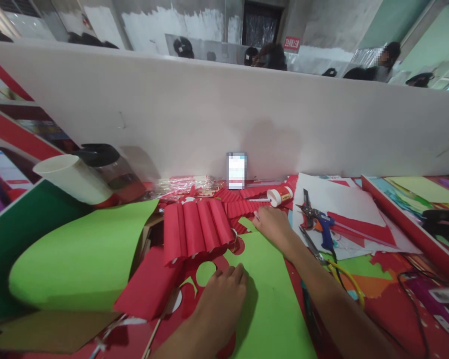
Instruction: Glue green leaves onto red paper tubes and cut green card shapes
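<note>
My left hand (224, 296) lies over the left edge of a green paper sheet (272, 294), fingers bent and close together; what is under the fingertips is hidden. Farther forward, my right hand (271, 224) is at the sheet's far end, fingers curled beside a small green scrap (246, 223); its grip is too small to make out. A green paper disc (206, 274) lies left of my left hand. Beyond it rests a folded red paper piece (198, 229). A white and red glue bottle (280, 196) lies just past my right hand.
A blue glue gun (323, 227) and yellow-handled scissors (346, 281) lie at right, near white sheets (344, 204). A large curled green sheet (78, 259), a white cup (73, 179) and a dark-lidded bottle (114, 172) stand left. A phone (236, 171) leans on the white partition (194, 109).
</note>
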`<state>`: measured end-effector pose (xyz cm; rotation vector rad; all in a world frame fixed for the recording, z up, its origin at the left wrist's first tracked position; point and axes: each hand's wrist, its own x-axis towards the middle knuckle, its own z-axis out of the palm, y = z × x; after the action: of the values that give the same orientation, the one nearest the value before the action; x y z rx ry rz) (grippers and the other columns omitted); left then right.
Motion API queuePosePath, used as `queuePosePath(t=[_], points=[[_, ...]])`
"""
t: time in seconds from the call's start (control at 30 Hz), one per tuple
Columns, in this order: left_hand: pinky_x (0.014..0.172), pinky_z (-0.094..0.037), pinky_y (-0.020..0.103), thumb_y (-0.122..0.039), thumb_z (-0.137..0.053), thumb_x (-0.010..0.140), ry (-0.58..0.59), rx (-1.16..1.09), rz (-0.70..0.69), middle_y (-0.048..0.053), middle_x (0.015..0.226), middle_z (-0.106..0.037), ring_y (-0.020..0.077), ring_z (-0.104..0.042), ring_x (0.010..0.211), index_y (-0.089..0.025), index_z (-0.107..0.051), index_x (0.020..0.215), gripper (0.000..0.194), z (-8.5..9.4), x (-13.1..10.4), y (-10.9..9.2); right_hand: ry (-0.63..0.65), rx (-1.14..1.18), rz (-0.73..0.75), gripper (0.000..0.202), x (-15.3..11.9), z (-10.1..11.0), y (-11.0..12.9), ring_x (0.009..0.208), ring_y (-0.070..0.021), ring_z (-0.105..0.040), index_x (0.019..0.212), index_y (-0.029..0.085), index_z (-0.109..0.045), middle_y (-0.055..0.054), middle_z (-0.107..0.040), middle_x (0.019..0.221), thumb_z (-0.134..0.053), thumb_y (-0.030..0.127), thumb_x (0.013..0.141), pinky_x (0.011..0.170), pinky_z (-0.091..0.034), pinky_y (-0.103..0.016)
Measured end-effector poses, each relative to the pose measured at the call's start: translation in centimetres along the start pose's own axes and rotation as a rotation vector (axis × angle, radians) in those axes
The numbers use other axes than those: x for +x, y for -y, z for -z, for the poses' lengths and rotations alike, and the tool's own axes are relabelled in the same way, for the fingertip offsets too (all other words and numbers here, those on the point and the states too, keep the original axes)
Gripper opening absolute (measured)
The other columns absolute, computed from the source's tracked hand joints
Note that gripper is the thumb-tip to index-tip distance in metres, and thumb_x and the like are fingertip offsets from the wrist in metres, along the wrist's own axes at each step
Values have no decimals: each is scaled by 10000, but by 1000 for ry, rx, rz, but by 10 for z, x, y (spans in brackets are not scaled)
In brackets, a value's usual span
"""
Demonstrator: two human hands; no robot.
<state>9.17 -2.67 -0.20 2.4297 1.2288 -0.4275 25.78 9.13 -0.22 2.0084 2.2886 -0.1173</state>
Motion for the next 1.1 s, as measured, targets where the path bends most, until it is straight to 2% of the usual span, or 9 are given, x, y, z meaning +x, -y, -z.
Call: queuePosePath(t=[0.23, 0.33, 0.4, 0.53, 0.67, 0.77, 0.97, 1.1], points=[[989, -510, 478, -19, -393, 939, -27, 14, 12, 218, 1415, -564, 309, -597, 1237, -71, -596, 1318, 433, -3, 0, -1, -181, 6, -39, 323, -5, 29, -15, 766, -232, -661, 1107, 148, -565, -120, -706, 897, -289, 310, 1068, 619, -367, -287], [979, -521, 496, -42, -417, 946, -10, -10, -3, 222, 1419, -564, 326, -598, 1237, -65, -595, 1324, 419, -5, 0, 0, -303, 40, 33, 314, -11, 38, -22, 786, -243, -648, 1103, 146, -549, -117, -695, 880, -278, 302, 1073, 646, -363, -293], [986, -521, 503, -49, -426, 946, -14, -4, -2, 227, 1433, -552, 333, -589, 1251, -63, -584, 1342, 426, -6, 0, -1, -340, 117, 113, 269, -17, 36, -25, 823, -243, -653, 1119, 144, -538, -125, -704, 926, -304, 265, 1064, 674, -378, -294], [1011, -512, 492, -29, -412, 944, -51, 31, 9, 231, 1450, -534, 320, -588, 1260, -64, -562, 1367, 451, -6, -1, -3, -247, 205, 157, 252, -30, 18, -28, 902, -234, -685, 1161, 170, -511, -128, -720, 1057, -289, 254, 1077, 666, -379, -279], [998, -522, 476, -30, -400, 948, -27, 24, 15, 212, 1450, -542, 315, -599, 1242, -69, -565, 1357, 443, -5, 1, -3, -33, 28, 90, 280, -39, -7, -30, 774, -251, -723, 1100, 206, -532, -80, -741, 879, -272, 310, 1093, 590, -335, -285], [990, -522, 484, -29, -389, 947, -5, 20, 10, 217, 1440, -547, 322, -596, 1241, -63, -566, 1353, 444, -5, 2, -2, 34, -33, 61, 261, -43, -18, -34, 732, -266, -737, 1170, 210, -532, -89, -749, 835, -307, 311, 1085, 577, -334, -283], [1012, -506, 488, -17, -394, 936, -10, 23, 11, 222, 1472, -513, 320, -570, 1279, -66, -553, 1366, 461, -5, 1, -3, 55, -70, 114, 276, -48, -20, -42, 801, -283, -749, 1228, 244, -543, -100, -766, 860, -347, 371, 1080, 620, -386, -282], [1003, -513, 478, -8, -416, 924, -19, 27, 14, 224, 1452, -531, 309, -589, 1255, -78, -581, 1332, 446, -6, 1, -3, 93, -99, 52, 342, -50, -15, -43, 863, -305, -748, 1284, 184, -524, -148, -762, 913, -495, 414, 1031, 674, -434, -294]])
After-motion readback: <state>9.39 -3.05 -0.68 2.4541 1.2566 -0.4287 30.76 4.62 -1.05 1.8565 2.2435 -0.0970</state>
